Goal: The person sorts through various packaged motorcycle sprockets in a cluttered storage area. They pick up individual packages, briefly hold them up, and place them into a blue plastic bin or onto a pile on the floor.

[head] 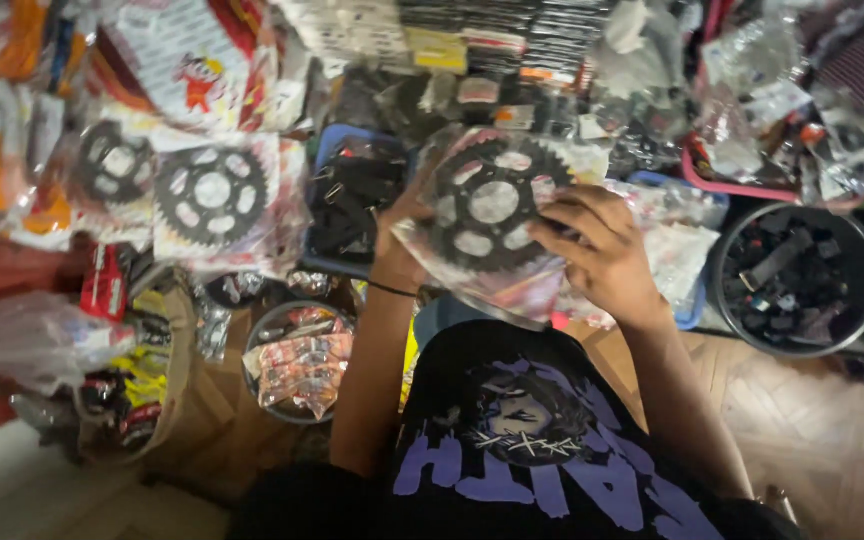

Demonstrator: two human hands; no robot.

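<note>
Sprocket pkg [492, 215] clear plastic, betw left hand [407, 215] & right hand [597, 250].

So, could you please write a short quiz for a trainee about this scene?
1. True or false: both hands hold one bagged sprocket.
2. Which hand lies on the front of the bag: A) left hand, B) right hand?
3. What stands at the far right, full of dark parts?

Key: 1 true; 2 B; 3 a round dark tub.
</note>
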